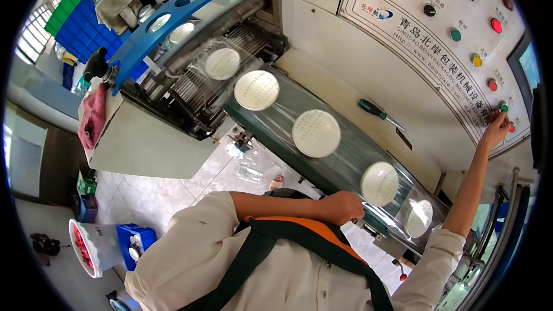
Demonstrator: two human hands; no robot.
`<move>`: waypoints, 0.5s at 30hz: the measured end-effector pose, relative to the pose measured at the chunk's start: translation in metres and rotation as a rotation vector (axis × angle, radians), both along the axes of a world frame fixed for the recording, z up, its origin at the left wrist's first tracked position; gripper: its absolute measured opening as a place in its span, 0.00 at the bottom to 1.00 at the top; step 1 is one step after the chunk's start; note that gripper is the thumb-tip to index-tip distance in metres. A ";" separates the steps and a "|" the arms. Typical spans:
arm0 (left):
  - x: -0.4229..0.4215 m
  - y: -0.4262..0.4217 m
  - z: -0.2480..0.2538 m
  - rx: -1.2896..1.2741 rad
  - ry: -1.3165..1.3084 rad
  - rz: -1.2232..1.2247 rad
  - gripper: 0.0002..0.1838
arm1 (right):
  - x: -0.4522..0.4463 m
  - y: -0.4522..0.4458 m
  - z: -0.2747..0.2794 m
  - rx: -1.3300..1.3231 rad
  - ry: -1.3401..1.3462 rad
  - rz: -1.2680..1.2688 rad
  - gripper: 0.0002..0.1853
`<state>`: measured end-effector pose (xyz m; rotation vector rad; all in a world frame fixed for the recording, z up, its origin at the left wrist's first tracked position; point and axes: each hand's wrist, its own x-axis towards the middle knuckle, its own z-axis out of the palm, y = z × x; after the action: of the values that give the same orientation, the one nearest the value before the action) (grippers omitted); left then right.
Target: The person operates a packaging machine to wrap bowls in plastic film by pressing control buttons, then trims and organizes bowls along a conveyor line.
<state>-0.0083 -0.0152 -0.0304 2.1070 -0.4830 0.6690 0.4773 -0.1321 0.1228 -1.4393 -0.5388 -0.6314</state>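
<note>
Right fingers (pixel 499 122) at the green button (pixel 504 106)

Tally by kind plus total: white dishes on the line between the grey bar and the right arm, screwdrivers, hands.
White dishes: 5
Screwdriver: 1
Hands: 2
Total: 8

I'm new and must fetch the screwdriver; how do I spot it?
Find the control panel with Chinese lettering. Between it and the conveyor lies the screwdriver. Its green handle and metal shaft set it apart from the round white containers nearby.
</note>
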 end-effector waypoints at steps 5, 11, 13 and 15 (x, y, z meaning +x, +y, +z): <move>-0.001 0.000 0.001 0.015 0.023 -0.008 0.08 | -0.008 0.003 0.003 -0.016 0.023 -0.034 0.17; -0.001 0.000 0.003 0.006 -0.020 0.015 0.07 | -0.004 0.000 0.000 -0.008 0.006 -0.014 0.17; -0.001 0.002 0.004 0.008 -0.015 0.000 0.07 | -0.003 0.001 0.000 -0.002 0.001 -0.008 0.17; -0.001 0.001 0.003 0.008 -0.014 0.010 0.07 | -0.001 0.001 -0.001 0.004 -0.003 -0.002 0.17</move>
<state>-0.0096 -0.0143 -0.0273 2.1150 -0.4847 0.6893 0.4758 -0.1315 0.1220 -1.4352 -0.5382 -0.6360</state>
